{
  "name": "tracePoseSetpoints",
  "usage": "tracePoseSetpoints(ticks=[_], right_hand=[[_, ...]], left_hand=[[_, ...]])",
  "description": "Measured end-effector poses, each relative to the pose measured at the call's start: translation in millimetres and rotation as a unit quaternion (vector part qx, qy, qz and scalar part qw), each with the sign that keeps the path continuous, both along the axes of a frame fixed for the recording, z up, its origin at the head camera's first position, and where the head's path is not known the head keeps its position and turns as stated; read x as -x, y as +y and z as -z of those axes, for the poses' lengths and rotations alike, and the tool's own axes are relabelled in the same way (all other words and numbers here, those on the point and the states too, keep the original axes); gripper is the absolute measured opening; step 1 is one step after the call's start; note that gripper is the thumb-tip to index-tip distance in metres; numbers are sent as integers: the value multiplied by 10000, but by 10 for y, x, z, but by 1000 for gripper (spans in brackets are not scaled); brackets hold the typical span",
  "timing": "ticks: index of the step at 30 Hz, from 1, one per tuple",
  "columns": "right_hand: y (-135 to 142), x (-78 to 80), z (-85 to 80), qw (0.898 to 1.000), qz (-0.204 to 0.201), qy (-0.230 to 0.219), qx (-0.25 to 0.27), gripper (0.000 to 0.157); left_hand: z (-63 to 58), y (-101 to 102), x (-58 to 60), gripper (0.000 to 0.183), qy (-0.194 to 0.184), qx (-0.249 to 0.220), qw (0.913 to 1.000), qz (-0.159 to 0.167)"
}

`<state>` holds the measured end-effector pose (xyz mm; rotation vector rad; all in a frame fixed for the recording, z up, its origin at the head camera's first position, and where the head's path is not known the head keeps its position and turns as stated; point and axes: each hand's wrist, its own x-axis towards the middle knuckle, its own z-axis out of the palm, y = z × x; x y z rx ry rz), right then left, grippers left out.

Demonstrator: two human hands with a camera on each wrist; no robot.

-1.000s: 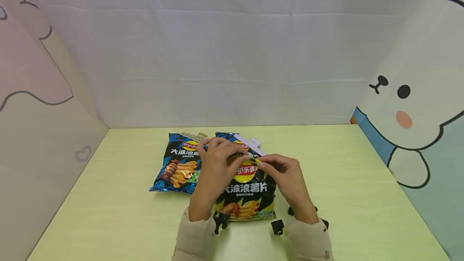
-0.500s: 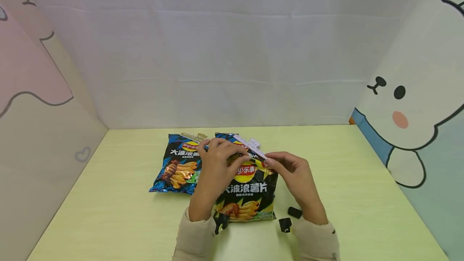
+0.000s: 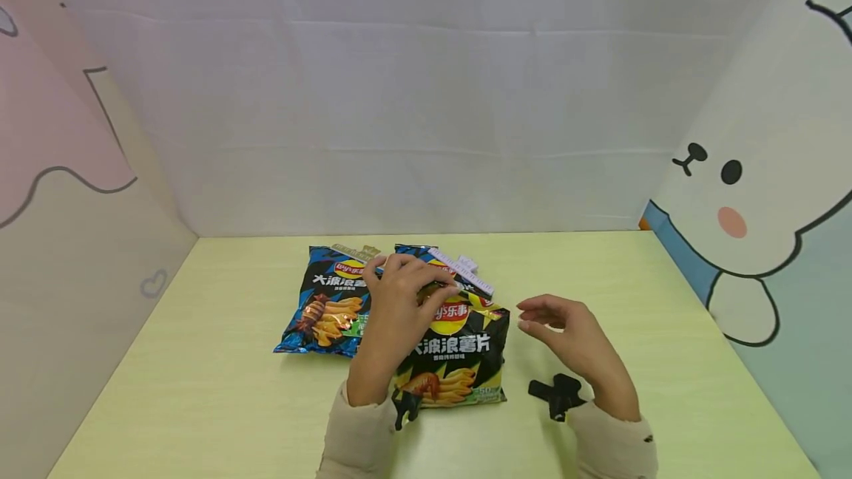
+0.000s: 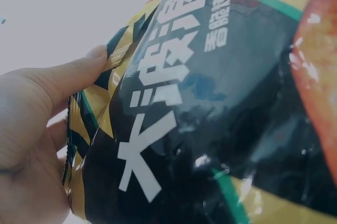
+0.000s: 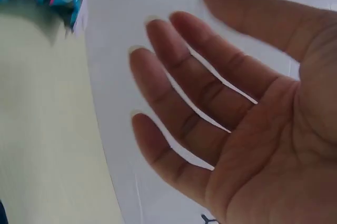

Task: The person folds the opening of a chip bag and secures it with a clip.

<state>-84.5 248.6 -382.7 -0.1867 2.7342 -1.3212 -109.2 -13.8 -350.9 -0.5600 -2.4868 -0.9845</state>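
Observation:
My left hand point(image 3: 404, 298) pinches the folded top edge of a black potato chip bag point(image 3: 459, 368), which stands before me in the head view. In the left wrist view the thumb point(image 4: 79, 74) lies on the front of that chip bag's top edge, with the fingers partly hidden behind it. Off to the bag's right, my right hand point(image 3: 579, 346) is raised and holds nothing. Its fingers point(image 5: 152, 77) are loosely bent and spread apart in the right wrist view. On the table by the right wrist lies a black clip-like object point(image 3: 562, 392).
A blue chip bag point(image 3: 326, 301) with a gold clip point(image 3: 353, 252) on its top lies to the left. Behind the black bag, another blue bag point(image 3: 416, 250) bears a white ruler-like clip point(image 3: 461, 272). A second black piece point(image 3: 404, 406) lies near the left sleeve.
My right hand has let go of the black chip bag's top edge and moved right and down, away from it. The left hand keeps its pinch in the same place.

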Motion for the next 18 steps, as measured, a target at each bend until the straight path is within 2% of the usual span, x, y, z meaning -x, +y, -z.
tracePoseSetpoints(ticks=[3,6,8,13,18], right_hand=[[74,-3,39,9966,-268,-559,-549,26],[148,1,124,9832,-476,-1325,-1165,30],[202,2,175,9742,-528,-1715,-1366,31],[318,-14,246,9684,-394,-2082,-1312,24],[367,-18,283,9683,-397,-2163,-1184,16]], left_hand=[[1,3,1,3,6,-27,10000,-11],[7,2,3,3,10,-41,10000,-8],[8,-1,4,2,1,-24,10000,9],[3,-2,7,4,17,-31,10000,38],[15,-1,11,6,58,-72,10000,26]])
